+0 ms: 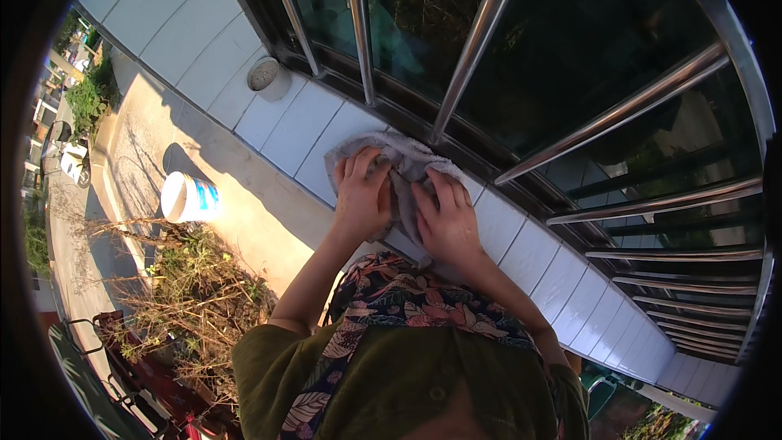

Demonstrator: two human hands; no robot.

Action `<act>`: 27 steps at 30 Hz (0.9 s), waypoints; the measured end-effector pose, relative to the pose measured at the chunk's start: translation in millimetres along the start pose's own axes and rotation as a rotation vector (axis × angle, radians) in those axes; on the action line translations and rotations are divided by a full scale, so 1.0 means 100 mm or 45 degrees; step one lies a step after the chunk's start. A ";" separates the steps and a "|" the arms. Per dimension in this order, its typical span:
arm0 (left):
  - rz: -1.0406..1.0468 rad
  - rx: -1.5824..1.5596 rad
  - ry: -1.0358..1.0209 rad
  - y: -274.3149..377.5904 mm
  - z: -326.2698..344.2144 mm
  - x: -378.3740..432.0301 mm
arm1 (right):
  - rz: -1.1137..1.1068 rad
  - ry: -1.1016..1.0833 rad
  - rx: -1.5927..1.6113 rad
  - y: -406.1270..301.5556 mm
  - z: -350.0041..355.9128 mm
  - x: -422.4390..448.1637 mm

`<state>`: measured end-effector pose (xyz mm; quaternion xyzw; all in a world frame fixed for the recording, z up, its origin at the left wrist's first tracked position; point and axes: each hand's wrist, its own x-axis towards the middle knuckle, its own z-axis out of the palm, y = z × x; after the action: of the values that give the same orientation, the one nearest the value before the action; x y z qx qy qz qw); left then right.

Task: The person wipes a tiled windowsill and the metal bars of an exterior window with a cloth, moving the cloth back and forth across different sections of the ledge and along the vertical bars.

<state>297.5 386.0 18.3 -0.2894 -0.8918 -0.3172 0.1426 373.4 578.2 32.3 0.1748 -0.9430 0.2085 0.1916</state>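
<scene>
A grey towel-like cloth (410,148) lies crumpled on a white-tiled window ledge (317,128), directly before my body. My left hand (361,198) grips the cloth's left side with bent fingers. On the right side, my right hand (449,217) has its fingers curled into the folds. A darker fold runs between the two hands, and my fingers hide part of the cloth. Part of the cloth hangs towards my floral apron (421,299).
Shiny metal bars (479,30) rise close behind the ledge, before dark window glass (568,43). A small round pot (267,78) stands on the ledge to the left. Below are a white bucket (190,197) and dry plants (195,293); a white scooter (74,162) stands farther off.
</scene>
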 end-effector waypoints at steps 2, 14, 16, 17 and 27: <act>-0.080 -0.188 0.052 0.22 -0.02 -0.10 | 0.016 0.013 0.036 -0.01 0.03 -0.03; -0.153 0.091 0.196 -0.06 0.28 0.25 | 0.033 -0.223 -0.040 -0.03 0.25 0.15; -0.075 0.148 0.365 -0.11 0.29 0.34 | 0.047 -0.211 -0.022 -0.05 0.25 0.20; -0.089 0.127 0.324 -0.15 0.27 0.35 | 0.036 -0.207 0.021 -0.05 0.24 0.21; -0.248 0.116 0.250 -0.30 0.23 0.26 | -0.067 -0.274 0.040 -0.05 0.29 0.24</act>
<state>256.7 393.0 -2.8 -0.1622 -0.9109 -0.3156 0.2105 346.1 554.1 19.9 0.2238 -0.9498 0.1983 0.0917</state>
